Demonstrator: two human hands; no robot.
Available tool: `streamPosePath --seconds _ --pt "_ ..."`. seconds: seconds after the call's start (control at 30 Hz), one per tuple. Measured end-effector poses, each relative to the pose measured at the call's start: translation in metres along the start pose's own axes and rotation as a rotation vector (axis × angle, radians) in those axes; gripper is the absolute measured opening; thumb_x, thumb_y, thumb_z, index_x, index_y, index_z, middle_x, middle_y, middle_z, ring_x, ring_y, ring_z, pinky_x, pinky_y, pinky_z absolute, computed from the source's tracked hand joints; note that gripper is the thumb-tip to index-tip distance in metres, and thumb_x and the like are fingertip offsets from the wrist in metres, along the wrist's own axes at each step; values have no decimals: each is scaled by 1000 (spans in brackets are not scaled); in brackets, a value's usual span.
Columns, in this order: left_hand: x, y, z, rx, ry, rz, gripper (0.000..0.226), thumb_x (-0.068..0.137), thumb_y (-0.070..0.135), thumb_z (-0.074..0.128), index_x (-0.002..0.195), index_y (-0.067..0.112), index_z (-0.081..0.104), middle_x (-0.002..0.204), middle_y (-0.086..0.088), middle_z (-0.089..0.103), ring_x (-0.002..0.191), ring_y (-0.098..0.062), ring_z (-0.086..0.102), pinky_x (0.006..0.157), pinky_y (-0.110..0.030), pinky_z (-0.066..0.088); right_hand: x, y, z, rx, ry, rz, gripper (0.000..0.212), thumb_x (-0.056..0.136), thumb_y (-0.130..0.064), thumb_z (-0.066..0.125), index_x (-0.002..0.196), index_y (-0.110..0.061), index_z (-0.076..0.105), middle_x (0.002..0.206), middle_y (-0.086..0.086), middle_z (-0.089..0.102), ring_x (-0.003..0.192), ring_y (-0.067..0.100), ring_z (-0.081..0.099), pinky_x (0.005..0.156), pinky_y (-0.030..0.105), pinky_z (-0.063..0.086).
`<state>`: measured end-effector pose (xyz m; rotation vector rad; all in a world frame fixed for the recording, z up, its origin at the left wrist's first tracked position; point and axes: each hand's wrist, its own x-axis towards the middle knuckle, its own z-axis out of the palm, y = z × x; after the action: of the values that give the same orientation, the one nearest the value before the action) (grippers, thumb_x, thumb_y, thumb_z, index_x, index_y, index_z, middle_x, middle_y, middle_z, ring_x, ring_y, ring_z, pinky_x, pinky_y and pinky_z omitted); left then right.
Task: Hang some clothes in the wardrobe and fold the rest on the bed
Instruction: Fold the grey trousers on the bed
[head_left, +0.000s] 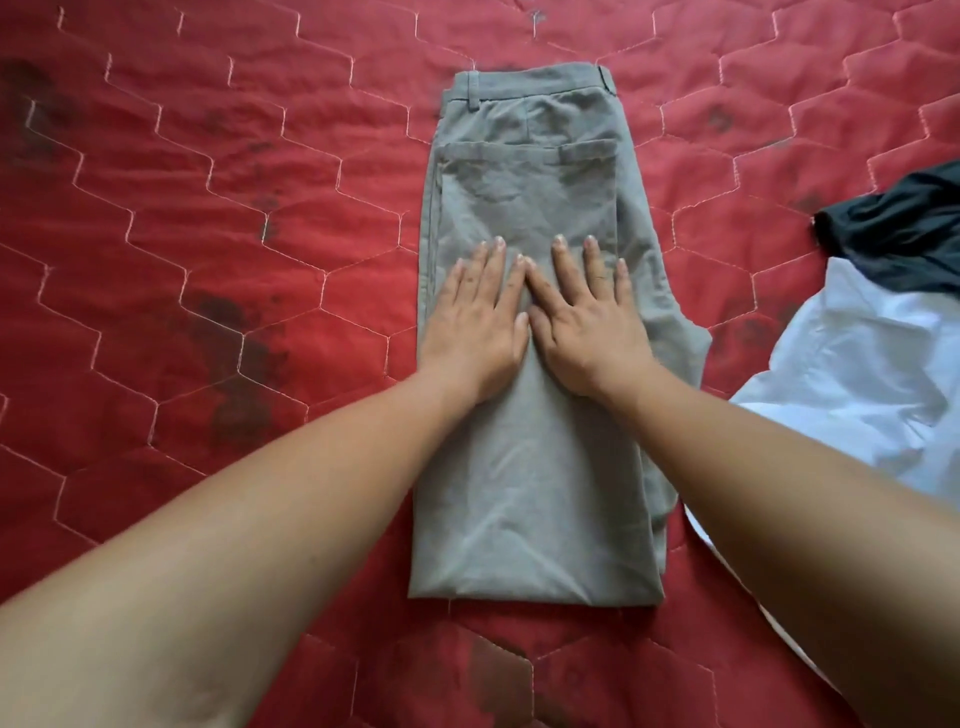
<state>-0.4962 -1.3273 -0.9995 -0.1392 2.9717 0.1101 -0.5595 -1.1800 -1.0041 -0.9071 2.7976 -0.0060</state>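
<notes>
On the red quilted bedspread (208, 208), dead centre in front of the person, lie the grey trousers (535, 493). They are laid leg over leg in 1 long strip, with the waistband (530, 83) at the far end. The rounded near edge (535, 590) looks to me like a fold rather than hems. Both hands are spread wide and flat, holding nothing. The left hand (475, 327) and the right hand (589, 327) press palms-down side by side on the middle of the cloth, index fingers touching, fingertips pointing towards the waistband.

My reading is that this is the smoothing before the next fold. To do it well, I'd sweep the 2 palms apart from the centre line out to the side edges, since soft creases show below the wrists and around the back pocket (587, 150). The right edge is untidy, with under-layers peeking out beside the right forearm; squaring those first would give a neater packet. Then the near end could be brought up towards the waistband, edges matched.

To the right, a crumpled white garment (872, 364) lies just beside the trousers, its edge running under the right forearm. A dark garment (904, 223) rests on its far part. Both wait their turn, I judge. The white one crowds the right side, so a wide outward sweep could drag it. The wardrobe is not in sight.
</notes>
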Motion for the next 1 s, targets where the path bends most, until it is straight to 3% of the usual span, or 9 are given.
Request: streamPosePath --seconds 0.17,0.3,0.57,0.67,0.73,0.8,0.83,0.9,1.0 --pt "-39 1 0 3 -22 55 68 103 44 22 161 12 8 168 -15 -2 156 -26 -3 126 -45 1 -36 -13 3 -12 -3 35 63 103 -52 16 162 -31 10 170 6 3 156 34 -4 124 57 0" --pt "-115 9 14 -16 -64 81 69 101 48 28 160 12 21 167 -20 5 156 -31 4 125 -50 9 -114 -28 19 20 -19 -25 68 101 -56 29 161 -25 22 169 11 9 156 35 3 121 65 9" --pt "-201 19 17 3 -169 28 73 95 63 32 158 29 26 166 -22 12 153 -39 12 117 -56 20 -215 -34 23 -10 -128 -81 76 94 -70 35 158 -29 31 168 13 14 155 36 13 115 71 19" --pt "-216 19 5 1 -243 31 77 91 68 42 157 31 29 165 -22 11 152 -40 15 117 -54 22 -235 -38 8 14 -206 4 78 90 -73 32 156 -31 32 166 13 22 153 39 18 114 68 24" --pt "-217 24 -6 -47 -276 -15 82 89 64 57 157 35 23 165 -22 1 153 -40 7 121 -55 23 -239 -46 -3 69 -254 92 77 90 -71 34 157 -35 25 168 14 12 154 40 11 119 62 18" --pt "-217 31 -13 -255 -309 -142 81 93 47 63 158 41 16 164 -19 -22 154 -35 -11 125 -45 12 -235 -51 -13 215 -278 228 74 92 -57 54 157 -40 24 168 19 -5 155 40 1 122 53 14" --pt "-218 35 -17 -424 -299 -257 74 93 34 65 156 41 27 164 -15 -22 154 -31 -10 124 -38 10 -232 -51 -19 322 -276 338 72 90 -44 64 155 -41 33 167 21 -4 154 40 5 121 50 21" --pt "-215 36 -26 -753 -184 -524 54 89 11 65 138 33 56 161 -12 4 148 -28 20 118 -24 18 -222 -44 -31 539 -243 581 63 85 -20 67 144 -36 53 158 19 10 143 40 23 116 44 31" --pt "-203 25 -43 -1114 -144 -778 44 91 -4 50 112 31 65 135 -7 50 119 -20 54 100 -20 36 -202 -26 -50 892 -328 735 48 81 1 58 121 -23 69 132 16 43 115 33 51 103 35 45"
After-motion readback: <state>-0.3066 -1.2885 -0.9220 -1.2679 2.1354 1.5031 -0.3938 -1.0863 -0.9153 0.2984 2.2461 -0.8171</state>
